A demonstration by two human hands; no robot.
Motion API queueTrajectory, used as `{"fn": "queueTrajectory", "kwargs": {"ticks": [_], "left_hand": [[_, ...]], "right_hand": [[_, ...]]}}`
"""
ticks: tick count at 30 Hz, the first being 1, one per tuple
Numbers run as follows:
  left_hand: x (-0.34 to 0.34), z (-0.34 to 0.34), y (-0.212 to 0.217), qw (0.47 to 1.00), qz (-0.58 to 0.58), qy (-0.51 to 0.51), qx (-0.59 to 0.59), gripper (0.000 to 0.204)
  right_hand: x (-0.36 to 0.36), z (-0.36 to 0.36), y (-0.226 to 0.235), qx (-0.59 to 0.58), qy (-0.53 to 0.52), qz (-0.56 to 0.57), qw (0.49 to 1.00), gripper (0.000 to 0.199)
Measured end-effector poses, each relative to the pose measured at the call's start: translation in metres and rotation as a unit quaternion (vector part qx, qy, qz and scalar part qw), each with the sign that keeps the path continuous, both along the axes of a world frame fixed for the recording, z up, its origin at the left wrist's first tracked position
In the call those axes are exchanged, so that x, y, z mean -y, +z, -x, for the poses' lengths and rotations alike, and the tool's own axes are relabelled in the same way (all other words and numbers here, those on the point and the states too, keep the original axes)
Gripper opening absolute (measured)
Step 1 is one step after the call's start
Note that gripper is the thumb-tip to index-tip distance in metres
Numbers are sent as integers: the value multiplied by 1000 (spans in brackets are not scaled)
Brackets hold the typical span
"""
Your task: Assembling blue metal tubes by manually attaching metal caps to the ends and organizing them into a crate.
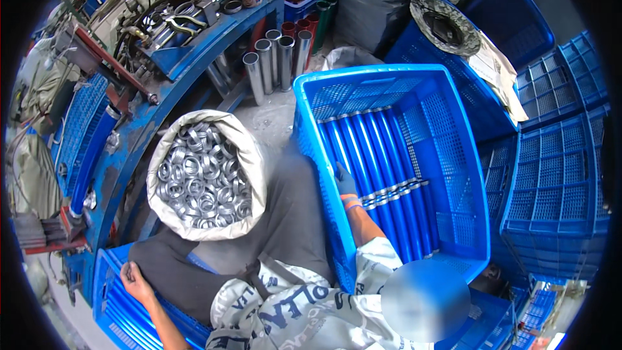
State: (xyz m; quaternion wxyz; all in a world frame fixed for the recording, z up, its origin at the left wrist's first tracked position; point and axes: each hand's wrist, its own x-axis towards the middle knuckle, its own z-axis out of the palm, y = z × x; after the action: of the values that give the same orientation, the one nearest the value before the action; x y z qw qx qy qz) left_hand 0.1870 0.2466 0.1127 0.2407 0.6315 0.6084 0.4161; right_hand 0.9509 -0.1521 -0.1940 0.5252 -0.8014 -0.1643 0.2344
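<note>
My left hand (134, 280) is bare and rests beside my thigh at the rim of a low blue crate (102, 272). Its fingers are loosely bent and apart, with nothing visible in them. In that crate lie blue metal tubes (133, 314). My right hand (346, 183), in a dark glove with an orange cuff, reaches over the left wall of a large blue crate (463, 220). Its fingers stretch out next to shiny blue tubes (363, 139), which lie in two rows with their silvery ends meeting. I see no tube gripped in it.
Between my legs and the bench stands a pale sack (259, 175) full of metal rings (201, 178). The blue workbench (188, 58) curves along the left. Upright silver tubes (265, 68) stand beyond the sack. Stacked blue crates (554, 175) and a camouflage hat (446, 26) are at the right.
</note>
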Motion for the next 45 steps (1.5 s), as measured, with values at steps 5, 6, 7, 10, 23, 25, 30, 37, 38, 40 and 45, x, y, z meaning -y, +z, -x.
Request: {"fn": "queueTrajectory", "kwargs": {"ticks": [5, 6, 7, 10, 23, 25, 30, 37, 38, 40, 45], "left_hand": [[-5, -152, -66, 1000, 18, -13, 13, 38], [20, -149, -8, 998, 16, 2, -54, 36], [22, -131, 29, 997, 20, 3, -79, 34], [73, -101, 76, 969, -51, -81, -226, 49], [-66, -112, 80, 874, 115, -411, -231, 39], [-54, -102, 119, 885, 146, -390, -209, 44], [35, -102, 220, 931, 229, -89, -271, 64], [184, -137, 344, 918, 347, 194, 7, 52], [235, -122, 353, 851, 458, 257, -17, 51], [315, -123, 341, 856, 372, 355, -50, 38], [563, -274, 378, 685, 569, 455, 9, 49]], "right_hand": [[121, -173, 30, 279, 72, 438, 852, 52], [152, -108, 29, 247, 154, 392, 873, 52], [12, -97, 67, 192, 77, 109, 972, 58], [-143, 1, 248, -181, -29, -176, 967, 61], [-157, 70, 336, 255, 128, 175, 942, 71], [-134, 44, 332, 290, 164, 231, 914, 72], [-238, -11, 452, 139, 627, 468, 607, 56], [-369, 21, 583, -1, 603, 229, 764, 35], [-398, 120, 631, -177, 522, 329, 767, 39], [-401, 120, 630, -103, 607, 232, 753, 44], [-412, 191, 686, -156, 752, 200, 609, 79]]}}
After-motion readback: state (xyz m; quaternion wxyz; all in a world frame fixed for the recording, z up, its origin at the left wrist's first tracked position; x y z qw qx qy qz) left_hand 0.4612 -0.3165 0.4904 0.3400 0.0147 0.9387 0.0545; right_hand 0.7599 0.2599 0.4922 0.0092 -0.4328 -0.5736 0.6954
